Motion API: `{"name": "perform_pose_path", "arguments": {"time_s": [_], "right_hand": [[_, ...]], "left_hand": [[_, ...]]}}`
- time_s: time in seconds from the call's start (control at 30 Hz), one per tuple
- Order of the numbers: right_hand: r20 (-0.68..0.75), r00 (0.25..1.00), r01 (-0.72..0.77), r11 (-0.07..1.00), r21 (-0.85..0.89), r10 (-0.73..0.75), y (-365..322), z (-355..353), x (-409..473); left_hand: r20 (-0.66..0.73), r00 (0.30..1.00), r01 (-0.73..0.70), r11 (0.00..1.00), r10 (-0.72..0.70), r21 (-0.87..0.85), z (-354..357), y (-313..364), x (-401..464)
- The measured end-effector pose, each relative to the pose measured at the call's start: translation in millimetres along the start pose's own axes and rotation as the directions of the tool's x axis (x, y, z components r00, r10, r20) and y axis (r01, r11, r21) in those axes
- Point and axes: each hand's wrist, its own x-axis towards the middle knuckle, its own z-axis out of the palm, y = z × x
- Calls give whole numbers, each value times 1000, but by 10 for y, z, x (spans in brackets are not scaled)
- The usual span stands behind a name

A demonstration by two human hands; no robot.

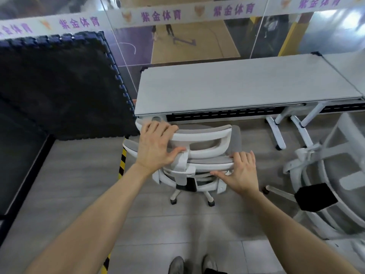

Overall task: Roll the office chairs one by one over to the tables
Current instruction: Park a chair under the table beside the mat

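A white-framed office chair (209,141) with grey mesh stands directly in front of me, its seat tucked under the front edge of a light grey table (237,84). My left hand (158,145) rests on the left end of the headrest, fingers curled over its top and thumb against the neck post. My right hand (240,173) lies on the top edge of the backrest at the right, fingers spread over the rim. The chair's castors (173,200) show below on the floor.
A second white office chair (325,184) stands at the right, close to the first. Dark foam mats (59,82) lean at the left behind a yellow-black floor stripe (122,163). A second table (349,66) adjoins at the right; a glass wall lies behind.
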Motion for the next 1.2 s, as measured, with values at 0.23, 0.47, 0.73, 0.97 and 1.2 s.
{"name": "perform_pose_path", "arguments": {"time_s": [0.23,0.47,0.73,0.97,1.2], "right_hand": [[14,999,50,998,47,-50,282,-40,173],[53,997,56,998,39,-58,379,-69,246],[57,997,49,997,60,-53,370,-76,239],[54,995,82,994,76,-86,497,-126,239],[43,994,99,991,94,-104,547,-146,198]], "left_hand": [[-27,999,44,999,-44,7,85,226,63],[-36,998,60,998,-60,13,133,307,88],[-23,996,87,996,-86,28,122,347,65],[-34,993,113,993,-112,19,102,539,25],[-47,992,115,993,-115,9,102,610,-26]]}}
